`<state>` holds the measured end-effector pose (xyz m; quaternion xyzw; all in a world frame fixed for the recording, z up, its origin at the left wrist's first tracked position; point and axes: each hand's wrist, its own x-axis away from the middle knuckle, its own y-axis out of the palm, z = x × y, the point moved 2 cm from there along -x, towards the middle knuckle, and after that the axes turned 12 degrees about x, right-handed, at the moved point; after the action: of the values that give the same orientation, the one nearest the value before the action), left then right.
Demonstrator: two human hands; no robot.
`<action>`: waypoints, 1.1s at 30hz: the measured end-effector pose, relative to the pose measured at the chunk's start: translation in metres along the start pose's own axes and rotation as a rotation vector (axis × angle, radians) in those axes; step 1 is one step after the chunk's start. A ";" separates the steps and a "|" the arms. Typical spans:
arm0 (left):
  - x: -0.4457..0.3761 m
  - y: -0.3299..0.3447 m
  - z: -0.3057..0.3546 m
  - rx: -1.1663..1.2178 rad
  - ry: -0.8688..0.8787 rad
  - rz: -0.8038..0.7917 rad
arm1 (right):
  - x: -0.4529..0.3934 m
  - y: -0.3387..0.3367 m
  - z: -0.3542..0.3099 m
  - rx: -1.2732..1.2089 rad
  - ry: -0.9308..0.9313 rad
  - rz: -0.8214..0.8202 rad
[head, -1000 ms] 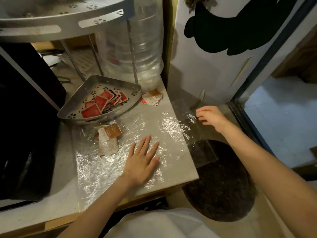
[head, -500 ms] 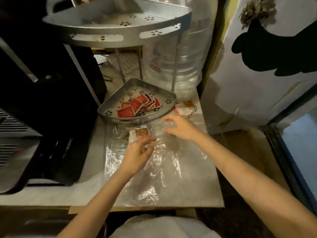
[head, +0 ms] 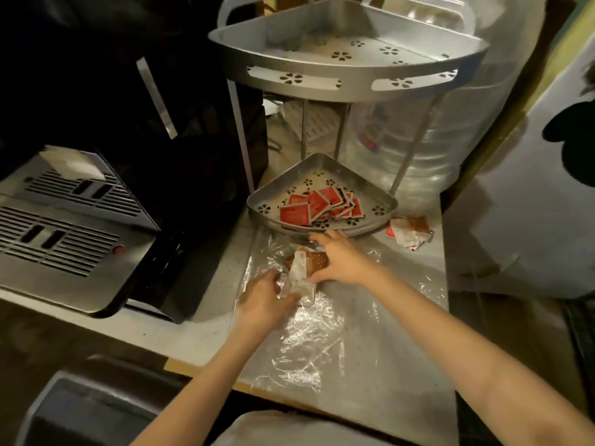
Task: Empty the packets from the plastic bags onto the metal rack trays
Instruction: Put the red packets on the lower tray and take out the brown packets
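Both hands were on the brown packets, which lay on the clear bag on the surface, just before the lower tray. The left hand had curled fingers holding the near end of the bundle; the right hand pinched the far side. The bundle's long axis ran from near-left to far-right, toward the tray. The film could slide or catch the fingers, I think, and packets might then drop beside the tray, like the loose packets at the right.
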<state>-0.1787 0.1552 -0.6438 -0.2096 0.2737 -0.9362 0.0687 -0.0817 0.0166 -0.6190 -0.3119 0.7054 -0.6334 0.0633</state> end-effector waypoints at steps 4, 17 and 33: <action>-0.006 -0.001 -0.001 0.188 -0.078 -0.054 | -0.002 0.004 0.000 0.075 -0.001 0.007; 0.004 -0.008 -0.002 0.524 -0.038 -0.249 | 0.003 -0.002 0.003 0.041 -0.004 -0.013; 0.009 -0.013 0.007 0.514 -0.039 -0.289 | 0.033 -0.023 0.019 -0.365 0.017 -0.209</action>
<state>-0.1843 0.1601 -0.6280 -0.2403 -0.0063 -0.9706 -0.0094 -0.0907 -0.0169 -0.5914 -0.3843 0.7728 -0.5007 -0.0664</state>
